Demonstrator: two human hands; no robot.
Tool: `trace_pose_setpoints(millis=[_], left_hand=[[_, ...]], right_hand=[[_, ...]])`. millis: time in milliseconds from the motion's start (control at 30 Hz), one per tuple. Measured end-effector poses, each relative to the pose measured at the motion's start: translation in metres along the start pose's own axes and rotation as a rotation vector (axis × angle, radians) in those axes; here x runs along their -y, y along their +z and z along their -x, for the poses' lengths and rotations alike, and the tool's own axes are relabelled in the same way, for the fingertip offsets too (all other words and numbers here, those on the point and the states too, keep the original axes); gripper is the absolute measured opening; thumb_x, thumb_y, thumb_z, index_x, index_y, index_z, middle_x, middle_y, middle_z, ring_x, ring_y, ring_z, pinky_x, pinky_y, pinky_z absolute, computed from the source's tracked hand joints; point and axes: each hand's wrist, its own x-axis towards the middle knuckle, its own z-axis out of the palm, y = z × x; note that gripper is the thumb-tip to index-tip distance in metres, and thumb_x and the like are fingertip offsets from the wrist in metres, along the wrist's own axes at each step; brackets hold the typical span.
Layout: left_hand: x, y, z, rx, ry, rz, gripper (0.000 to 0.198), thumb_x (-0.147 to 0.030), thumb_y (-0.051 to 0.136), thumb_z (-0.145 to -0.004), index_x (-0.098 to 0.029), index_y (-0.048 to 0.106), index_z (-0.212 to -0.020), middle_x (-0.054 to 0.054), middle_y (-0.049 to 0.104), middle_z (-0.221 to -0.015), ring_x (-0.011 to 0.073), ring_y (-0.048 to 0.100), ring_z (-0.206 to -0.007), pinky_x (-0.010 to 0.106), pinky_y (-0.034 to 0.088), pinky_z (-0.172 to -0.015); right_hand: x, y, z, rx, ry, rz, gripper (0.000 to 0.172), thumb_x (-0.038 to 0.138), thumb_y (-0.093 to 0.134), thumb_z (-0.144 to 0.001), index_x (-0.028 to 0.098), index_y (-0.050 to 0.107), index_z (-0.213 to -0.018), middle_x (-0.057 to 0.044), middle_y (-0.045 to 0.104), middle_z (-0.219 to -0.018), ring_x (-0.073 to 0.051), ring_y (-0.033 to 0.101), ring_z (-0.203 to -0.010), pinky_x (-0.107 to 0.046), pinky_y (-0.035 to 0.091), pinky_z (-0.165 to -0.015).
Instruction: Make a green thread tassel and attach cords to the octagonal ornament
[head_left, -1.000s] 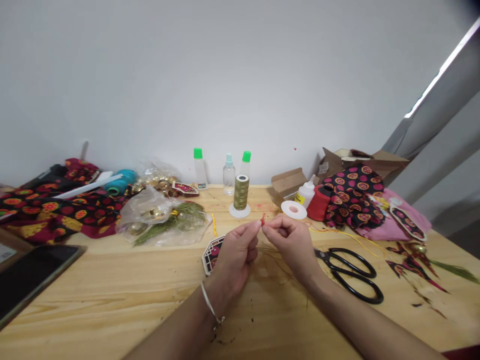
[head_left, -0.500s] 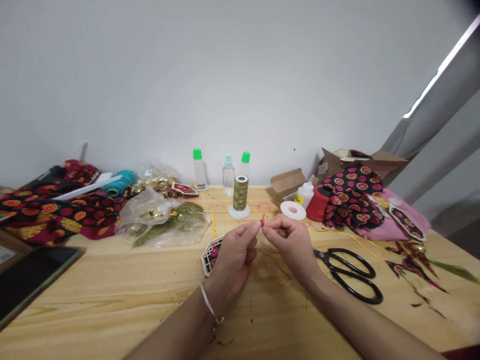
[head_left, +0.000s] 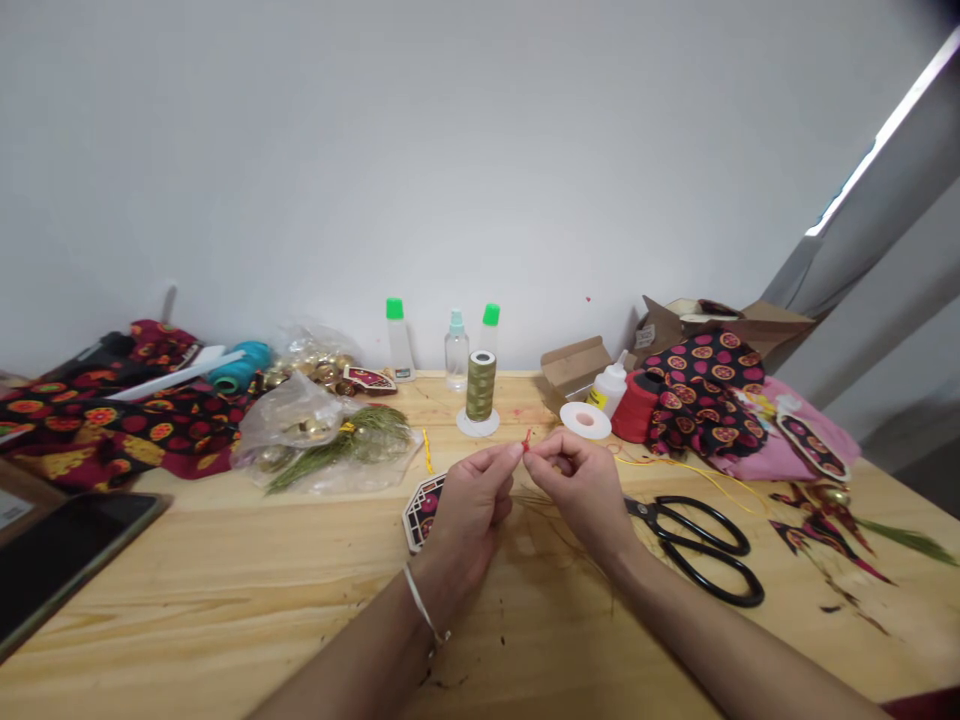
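My left hand (head_left: pixel 472 505) and my right hand (head_left: pixel 581 485) meet above the middle of the wooden table (head_left: pixel 225 600). Both pinch a tiny red piece of cord (head_left: pixel 526 441) between thumb and forefinger. The other fingers of each hand are curled in. Thin olive threads trail down from the hands onto the table. A patterned octagonal piece (head_left: pixel 422 508) lies partly hidden under my left hand. A white bracelet sits on my left wrist.
Black scissors (head_left: pixel 701 560) lie right of my hands. Behind stand an olive thread spool (head_left: pixel 481 387), small bottles (head_left: pixel 457 348), a white reel (head_left: pixel 586 421), red spool (head_left: pixel 636 407), glue bottle and cardboard boxes. Patterned fabrics lie at both sides, plastic bags with bells (head_left: pixel 307 425) left, a phone (head_left: pixel 60 555) front left.
Almost nothing differs. Both hands stay pinched on the red cord, with only slight finger shifts.
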Motion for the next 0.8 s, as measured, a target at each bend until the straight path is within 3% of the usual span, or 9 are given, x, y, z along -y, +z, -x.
trace_pose_setpoints(millis=[500,800], left_hand=[[0.0014,-0.0033,-0.0010,0.011,-0.001,0.025,0.027,-0.034,0.061,-0.066,-0.014,0.046,-0.056,-0.011,0.018,-0.046,0.0034,0.009,-0.040,0.017,0.008,-0.035],[0.0005,-0.0029,-0.0007,0.017,0.002,0.031,0.028,-0.032,0.061,-0.067,-0.015,0.043,-0.054,-0.010,0.018,-0.046,0.0039,0.008,-0.041,0.017,0.008,-0.035]], right_hand=[[0.0026,-0.0006,-0.0008,0.044,0.035,-0.066,0.005,0.019,0.057,-0.061,0.015,0.054,-0.058,0.004,0.046,-0.054,-0.008,0.040,-0.049,-0.019,0.032,-0.043],[0.0029,-0.0002,-0.0014,0.073,0.130,-0.185,0.007,0.020,0.057,-0.059,0.015,0.052,-0.056,0.006,0.044,-0.048,-0.006,0.037,-0.044,-0.018,0.030,-0.040]])
